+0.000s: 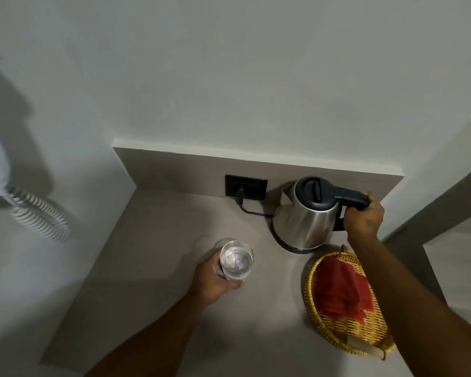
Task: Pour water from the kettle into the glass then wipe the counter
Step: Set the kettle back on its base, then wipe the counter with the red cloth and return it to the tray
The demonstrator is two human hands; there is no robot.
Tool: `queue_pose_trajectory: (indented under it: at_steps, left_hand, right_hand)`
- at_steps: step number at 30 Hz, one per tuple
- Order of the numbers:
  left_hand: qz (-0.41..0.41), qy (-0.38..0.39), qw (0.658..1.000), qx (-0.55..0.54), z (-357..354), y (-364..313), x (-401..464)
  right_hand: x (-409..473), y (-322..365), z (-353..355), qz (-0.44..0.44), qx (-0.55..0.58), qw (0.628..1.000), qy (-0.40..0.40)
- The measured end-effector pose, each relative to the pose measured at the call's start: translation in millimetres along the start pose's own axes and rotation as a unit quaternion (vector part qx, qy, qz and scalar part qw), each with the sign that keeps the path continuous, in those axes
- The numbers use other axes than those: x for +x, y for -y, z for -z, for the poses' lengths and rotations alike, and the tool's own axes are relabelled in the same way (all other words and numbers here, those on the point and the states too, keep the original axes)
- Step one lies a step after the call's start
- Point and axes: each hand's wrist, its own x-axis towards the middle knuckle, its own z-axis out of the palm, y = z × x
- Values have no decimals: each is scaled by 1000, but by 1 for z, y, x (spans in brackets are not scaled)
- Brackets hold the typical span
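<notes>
Between the 2 hands, pouring looks done: the left hand [215, 278] grips the glass [236, 260] holding water, the right hand [363, 217] clasps the kettle [306, 213] upright on its base, wiping unstarted.

Shiny silver kettle [305, 221] with dark blue lid and handle, clear glass [236, 260], red cloth [344, 289] in yellow woven basket [314, 303], grey bench [158, 268], black wall socket [246, 186]
</notes>
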Motion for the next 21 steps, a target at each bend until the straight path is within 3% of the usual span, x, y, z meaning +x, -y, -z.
queue_pose_trajectory:
  at_steps: [8,11,13,15,17,21]
  left_hand:
    - [-7,0,1000,-5,0,0,-1]
    - [-38,7,999,35,5,-4,-3]
    - [-89,17,991,102,14,-3,-6]
    - [-146,29,955,257,21,5,-6]
    - [-141,35,920,365,24,13,-10]
    - [-152,25,888,433,22,24,-14]
  right_hand:
    - [-24,-10,25,25,-92,995,29]
    - [-74,-47,44,65,-195,978,33]
    - [-110,-72,48,63,-302,948,74]
    - [-131,-90,45,29,-379,918,117]
    - [-137,-97,39,-1,-410,901,140]
    - [-130,-96,27,-31,-438,890,126]
